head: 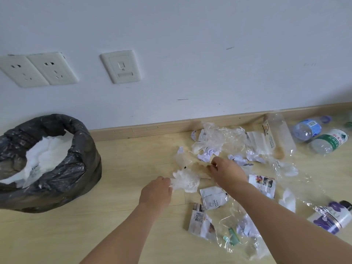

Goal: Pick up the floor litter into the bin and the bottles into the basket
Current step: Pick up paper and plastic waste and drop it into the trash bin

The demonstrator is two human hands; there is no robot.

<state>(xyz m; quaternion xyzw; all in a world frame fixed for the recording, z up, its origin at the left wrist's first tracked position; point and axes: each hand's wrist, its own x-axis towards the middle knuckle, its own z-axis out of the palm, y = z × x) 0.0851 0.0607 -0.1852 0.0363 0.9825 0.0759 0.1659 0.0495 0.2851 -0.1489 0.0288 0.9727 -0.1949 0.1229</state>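
1. Where the wooden floor point(133, 149) meets the white wall at far left, a round bin point(47, 162) stands lined with a dark plastic bag, and white crumpled waste already lies inside it.
2. Right of the bin, the left hand point(156, 193) has its fingers curled round the edge of a crumpled white plastic wad point(185, 180), which sits just off its fingertips, between both hands.
3. Next comes the right hand point(226, 170), fingers bent and pinching a thin clear wrapper point(190, 162) lying flat on the floor just beyond the wad.
4. Around and beyond the right hand spreads the litter: clear crinkled film point(224, 138), torn paper scraps point(238, 159), a white sachet point(214, 200) just under the right forearm, and a printed leaflet point(263, 184) beside the wrist.
5. Nearer the camera lies a folded flyer point(200, 221) with a QR code, next to more clear film.
6. At far right, well apart from both hands, lie bottles on their sides: a clear empty bottle point(282, 134), a blue-labelled bottle point(308, 128), a green-labelled bottle point(331, 142) by the skirting, and a purple-labelled bottle point(331, 218) lower down.
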